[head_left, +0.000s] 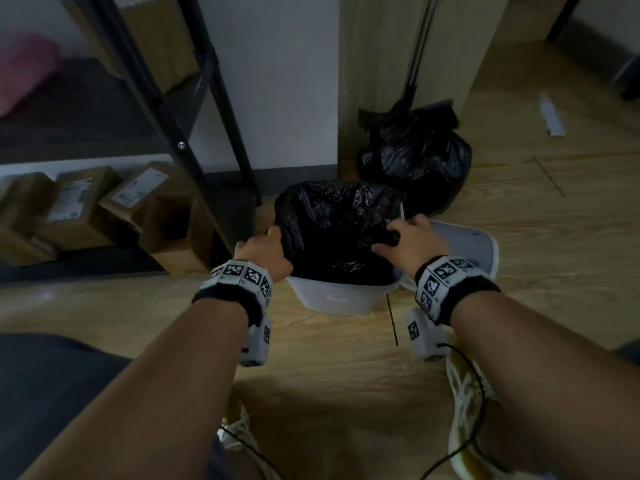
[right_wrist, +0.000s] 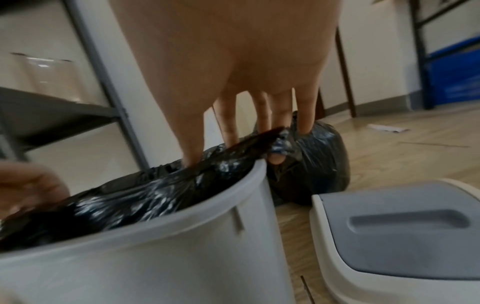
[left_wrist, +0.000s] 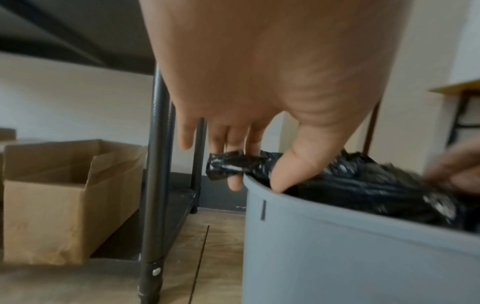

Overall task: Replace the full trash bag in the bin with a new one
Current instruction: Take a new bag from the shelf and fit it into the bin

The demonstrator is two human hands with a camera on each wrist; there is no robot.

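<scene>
A pale grey bin (head_left: 341,301) stands on the wooden floor with a black trash bag (head_left: 341,226) bulging out of its top. My left hand (head_left: 273,244) grips the bag's edge at the bin's left rim. In the left wrist view, my left hand (left_wrist: 255,176) has its thumb inside the rim (left_wrist: 324,203) and its fingers under a rolled bit of bag (left_wrist: 228,164). My right hand (head_left: 398,233) pinches the bag's edge at the right rim. The right wrist view shows my right hand (right_wrist: 233,156) holding a stretched fold of bag (right_wrist: 246,148) above the bin (right_wrist: 155,246).
A tied full black bag (head_left: 424,164) sits behind the bin against a wooden panel, with a dustpan handle above it. The bin's lid (head_left: 467,244) lies on the floor to the right. A black metal rack (head_left: 214,109) with cardboard boxes (head_left: 79,206) stands left. My shoes (head_left: 467,403) are close.
</scene>
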